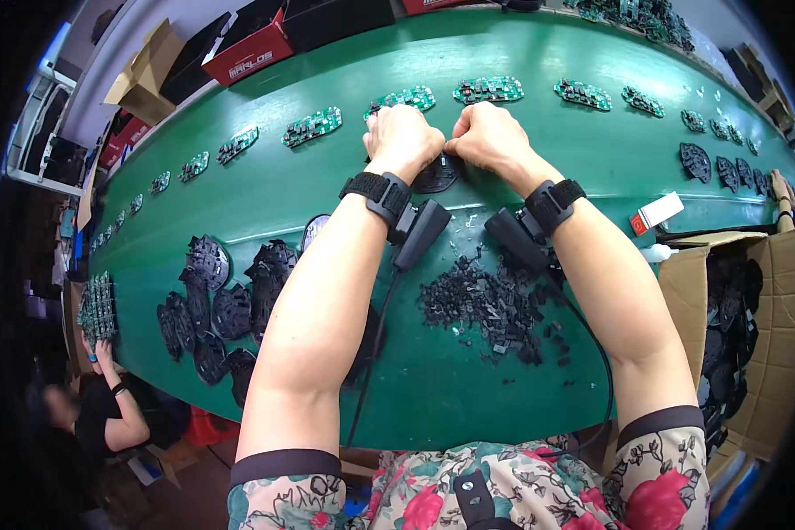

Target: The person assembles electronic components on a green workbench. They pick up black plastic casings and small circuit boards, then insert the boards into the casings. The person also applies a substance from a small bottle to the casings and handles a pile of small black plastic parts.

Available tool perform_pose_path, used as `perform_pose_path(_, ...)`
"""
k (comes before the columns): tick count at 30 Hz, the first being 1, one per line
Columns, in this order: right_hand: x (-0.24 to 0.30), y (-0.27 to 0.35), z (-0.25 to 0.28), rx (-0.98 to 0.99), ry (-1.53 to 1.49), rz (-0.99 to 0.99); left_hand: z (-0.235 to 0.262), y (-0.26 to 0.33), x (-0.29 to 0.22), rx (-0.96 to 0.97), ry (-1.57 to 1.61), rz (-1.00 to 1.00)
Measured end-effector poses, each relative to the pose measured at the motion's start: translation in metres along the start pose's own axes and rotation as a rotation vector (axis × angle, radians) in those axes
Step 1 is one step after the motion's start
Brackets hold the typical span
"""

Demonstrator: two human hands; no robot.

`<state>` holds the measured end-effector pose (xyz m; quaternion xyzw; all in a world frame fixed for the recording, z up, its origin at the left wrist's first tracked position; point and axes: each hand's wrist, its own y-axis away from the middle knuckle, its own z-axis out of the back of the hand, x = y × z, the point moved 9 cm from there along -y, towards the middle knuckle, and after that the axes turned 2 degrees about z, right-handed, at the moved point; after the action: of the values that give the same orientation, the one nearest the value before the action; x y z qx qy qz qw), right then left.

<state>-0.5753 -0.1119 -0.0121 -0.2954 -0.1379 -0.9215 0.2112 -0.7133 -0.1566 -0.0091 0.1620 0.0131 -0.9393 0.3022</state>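
Note:
A black plastic shell (437, 177) lies between my two hands, low over the green table, its upper part covered by my fingers. My left hand (403, 140) is closed with curled fingers at the shell's left side. From the right, my right hand (493, 141) reaches in, thumb and fingers pinched together at the shell's upper edge; whatever lies between the fingertips is hidden. Just beyond my left hand sits a green circuit board (411, 97), partly covered by it. Another circuit board (488, 89) rests beyond my right hand. Each wrist wears a black strap with a dark device.
Small black plastic parts (486, 305) lie heaped between my forearms. Black shells (230, 309) are piled left of my left arm. Circuit boards run in a row along the table (327, 212). A cardboard box (685, 291) of black parts stands at right. Other people work at both ends.

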Motion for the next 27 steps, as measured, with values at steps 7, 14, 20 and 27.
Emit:
perform_pose_path(7, 0.003, -0.001, 0.001, 0.024, 0.04, -0.03, -0.001, -0.002, -0.003, -0.015, -0.04, 0.017)
perform_pose_path(14, 0.001, 0.004, 0.019, 0.069, -0.18, 0.08, 0.042, 0.02, -0.005, 0.048, 0.247, -0.254)
perform_pose_path(20, 0.01, 0.089, 0.062, -0.005, -0.082, 0.292, 0.111, 0.076, 0.054, 0.06, 0.367, -0.327)
perform_pose_path(27, 0.0, 0.12, 0.017, 0.133, -0.129, 0.237, 0.11, 0.104, 0.135, 0.046, 0.248, -0.181)
